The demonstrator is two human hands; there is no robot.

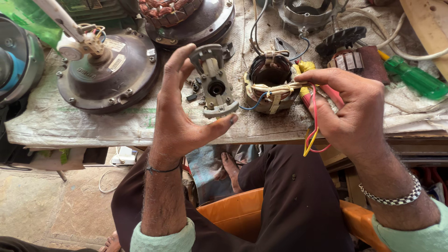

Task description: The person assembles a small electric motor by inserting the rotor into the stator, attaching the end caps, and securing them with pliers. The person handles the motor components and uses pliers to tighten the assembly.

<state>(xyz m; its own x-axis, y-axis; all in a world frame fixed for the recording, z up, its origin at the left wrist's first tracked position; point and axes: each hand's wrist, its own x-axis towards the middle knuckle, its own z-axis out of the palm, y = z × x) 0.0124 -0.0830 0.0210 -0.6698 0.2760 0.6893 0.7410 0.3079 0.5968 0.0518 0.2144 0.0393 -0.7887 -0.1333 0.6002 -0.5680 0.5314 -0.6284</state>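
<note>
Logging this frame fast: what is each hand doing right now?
Left hand: open, fingers spread, holding nothing.
Right hand: closed, pinching the red and yellow wires of the motor stator.

Surface (93,123) covered with woven sacking — on it: fan motor housing (107,70), stator (270,84), green screwdriver (415,79), small screws (193,86) — second housing (191,21) behind.

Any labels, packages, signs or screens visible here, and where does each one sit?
Sticker label: on the dark round motor housing at upper left, pale tilted rectangle.
Second sticker: just above it on that housing, pale rectangle.
Embossed marking: on the housing, same dark colour.
No packages, signs or screens.
</note>
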